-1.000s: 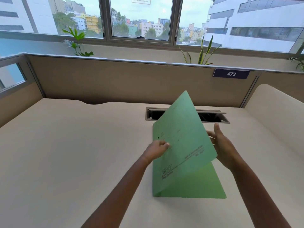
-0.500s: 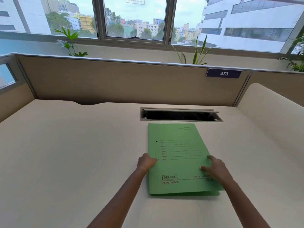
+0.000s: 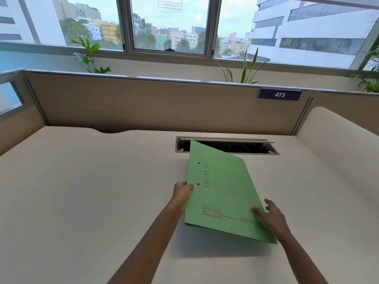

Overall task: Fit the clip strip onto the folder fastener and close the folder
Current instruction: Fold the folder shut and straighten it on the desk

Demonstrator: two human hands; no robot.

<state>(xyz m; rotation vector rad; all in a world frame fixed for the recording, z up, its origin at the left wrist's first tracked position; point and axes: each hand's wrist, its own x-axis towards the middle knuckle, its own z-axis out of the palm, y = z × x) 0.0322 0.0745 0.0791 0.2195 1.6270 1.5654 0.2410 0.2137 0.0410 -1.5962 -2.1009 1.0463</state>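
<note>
Hovering tilted above the pale beige desk (image 3: 82, 191), just in front of its dark rectangular cable slot (image 3: 246, 147), the closed green card folder (image 3: 221, 193) is grasped at its spine edge by the left hand (image 3: 181, 193) and at its near right corner by the right hand (image 3: 270, 219).

We see a green folder (image 3: 223, 193) of matt card, its smooth cover printed in dull dark ink. The desk (image 3: 82, 191) has a smooth cream laminate top with a low sheen. The cable slot (image 3: 226, 145) is framed in brushed grey metal. The partition (image 3: 153, 107) looks like matt beige cloth, capped by a satin metal rail. The number plate (image 3: 279, 94) looks like glossy plastic.
</note>
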